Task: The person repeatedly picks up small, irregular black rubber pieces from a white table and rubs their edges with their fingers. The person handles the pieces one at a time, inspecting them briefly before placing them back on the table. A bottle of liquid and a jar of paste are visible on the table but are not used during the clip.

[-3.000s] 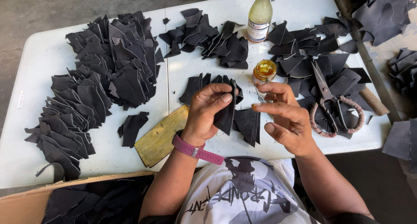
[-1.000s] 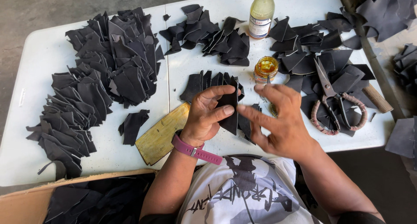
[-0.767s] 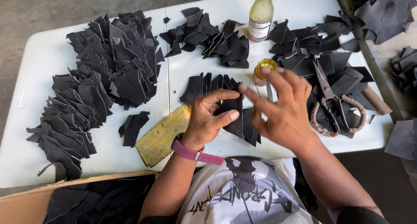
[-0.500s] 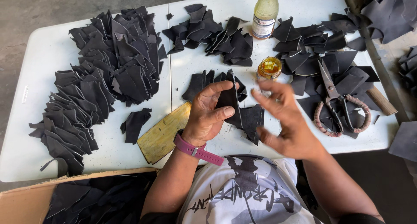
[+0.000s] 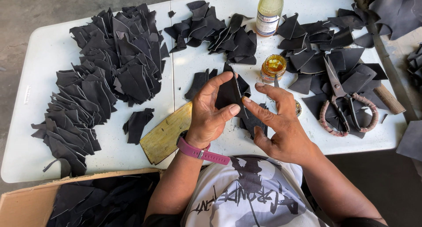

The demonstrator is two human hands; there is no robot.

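From the head view, the left hand (image 5: pixel 211 115) pinches a black leather piece (image 5: pixel 229 94) between thumb and fingers, holding it upright just above the white tabletop (image 5: pixel 57 46). The right hand (image 5: pixel 277 121) is half open beside it, its forefinger stretched out and touching the lower edge of that piece; it grips nothing. A purple watch strap (image 5: pixel 200 152) circles the left wrist. Under the left hand lies a flat yellowish board (image 5: pixel 165 137), and more black pieces rest beneath both hands. A small open jar of amber glue (image 5: pixel 273 67) stands just beyond the right fingers, with a glass bottle (image 5: pixel 269 11) farther back. Large scissors (image 5: pixel 345 101) with wrapped handles lie on dark pieces to the right. A big heap of black cut pieces (image 5: pixel 101 86) covers the left side, and a cardboard box (image 5: pixel 26 200) holding more sits at the near edge.
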